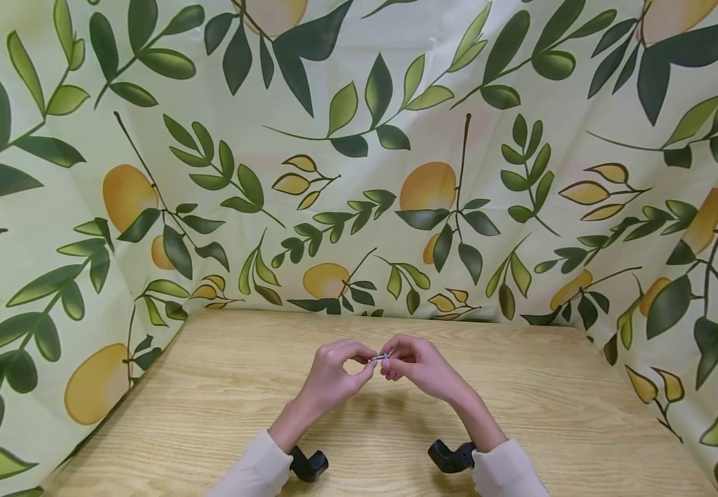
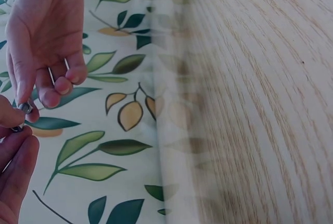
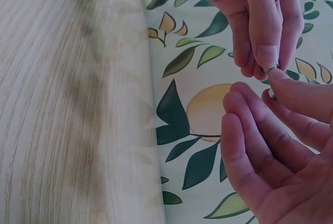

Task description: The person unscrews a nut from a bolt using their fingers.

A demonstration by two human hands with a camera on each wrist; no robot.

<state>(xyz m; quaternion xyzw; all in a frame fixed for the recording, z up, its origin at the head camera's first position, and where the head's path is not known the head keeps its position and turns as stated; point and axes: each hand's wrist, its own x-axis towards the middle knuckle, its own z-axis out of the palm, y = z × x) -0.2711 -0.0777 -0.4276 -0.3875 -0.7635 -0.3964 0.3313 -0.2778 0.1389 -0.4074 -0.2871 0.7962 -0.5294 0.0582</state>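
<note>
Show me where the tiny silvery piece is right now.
In the head view, the silvery piece is below and slightly right of the picture's centre, over the table, pinched by the left hand at one end and the right hand at the other.

No text, label, brand, number or sign can be read in any view. The wall cloth [image 1: 359,166] carries printed leaves and fruit, with no legible lettering among them, and the table [image 1: 365,455] shows only wood grain. The black wrist devices [image 1: 311,466] bear no readable mark; the metal piece [image 1: 380,357] is perhaps too small here to tell.
</note>
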